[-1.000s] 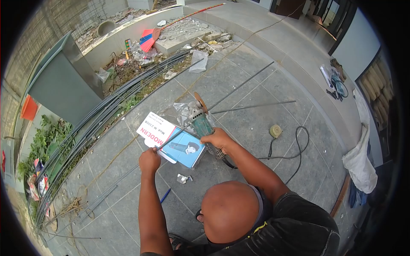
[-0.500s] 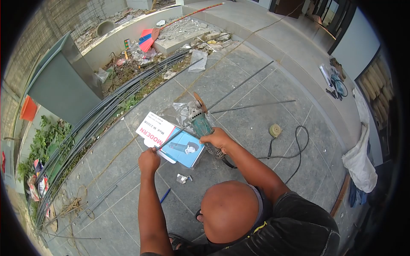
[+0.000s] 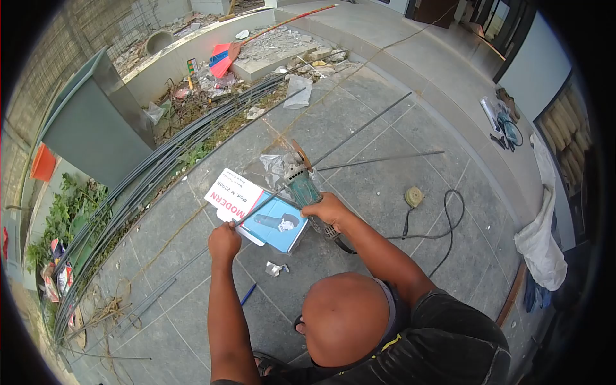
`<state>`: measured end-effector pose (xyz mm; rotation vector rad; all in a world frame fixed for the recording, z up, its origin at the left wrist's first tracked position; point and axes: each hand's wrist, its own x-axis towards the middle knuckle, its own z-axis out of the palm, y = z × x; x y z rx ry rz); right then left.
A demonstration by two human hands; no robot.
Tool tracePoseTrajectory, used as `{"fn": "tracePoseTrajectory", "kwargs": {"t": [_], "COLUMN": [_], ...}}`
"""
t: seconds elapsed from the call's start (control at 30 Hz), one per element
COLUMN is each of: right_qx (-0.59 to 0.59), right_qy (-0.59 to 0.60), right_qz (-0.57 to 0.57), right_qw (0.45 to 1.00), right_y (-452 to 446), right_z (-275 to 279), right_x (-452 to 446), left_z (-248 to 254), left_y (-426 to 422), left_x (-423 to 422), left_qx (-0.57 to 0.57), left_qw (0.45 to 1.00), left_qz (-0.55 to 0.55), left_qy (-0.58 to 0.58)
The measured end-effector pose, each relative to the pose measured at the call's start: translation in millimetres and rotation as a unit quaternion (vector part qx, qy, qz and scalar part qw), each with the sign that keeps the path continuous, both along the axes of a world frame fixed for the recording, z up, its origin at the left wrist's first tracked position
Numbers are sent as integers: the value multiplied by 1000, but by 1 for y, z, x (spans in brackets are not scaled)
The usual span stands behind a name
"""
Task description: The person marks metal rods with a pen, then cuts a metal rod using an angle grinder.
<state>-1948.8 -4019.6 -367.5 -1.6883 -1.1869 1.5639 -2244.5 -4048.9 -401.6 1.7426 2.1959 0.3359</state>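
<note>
My left hand [image 3: 224, 241] is closed around a thin steel rod [image 3: 366, 128], which runs up and to the right across the tiles. In my right hand [image 3: 326, 209] is a green angle grinder [image 3: 301, 187], gripped by its body. Its brown disc [image 3: 300, 154] is at the rod, past the grinder's metal head; whether it touches cannot be made out. Beneath the rod lies an open blue and white cardboard box [image 3: 282, 224] with a printed flap, close to both hands. A second thin rod [image 3: 385, 159] lies to the right of the disc.
A black cord [image 3: 427, 236] curls over the tiles near a small round yellowish object [image 3: 414, 196]. Bundled rods [image 3: 192, 131] line the left, beside a large grey bin [image 3: 96, 128]. A blue pen-like stick [image 3: 248, 294] and crumpled foil [image 3: 276, 268] lie near the box.
</note>
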Motion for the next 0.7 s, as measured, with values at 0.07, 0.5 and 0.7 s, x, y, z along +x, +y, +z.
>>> {"fn": "tracePoseTrajectory", "kwargs": {"t": [0.07,0.5,0.7], "right_qx": [2,11,1], "right_qy": [1,-1,-1], "right_qz": [-5,-7,-6], "right_qw": [1000,1000,1000], "right_y": [1,4,3], "right_z": [-2,-10,-7], "right_x": [-1,0,0], "left_z": [0,-3,-4], "left_y": [0,1,1], "left_x": [1,-2,-2], "left_qx": [0,6,2], "left_qw": [1000,1000,1000], "left_qz": [-2,-6,-3], "left_qy": [0,3,10]}}
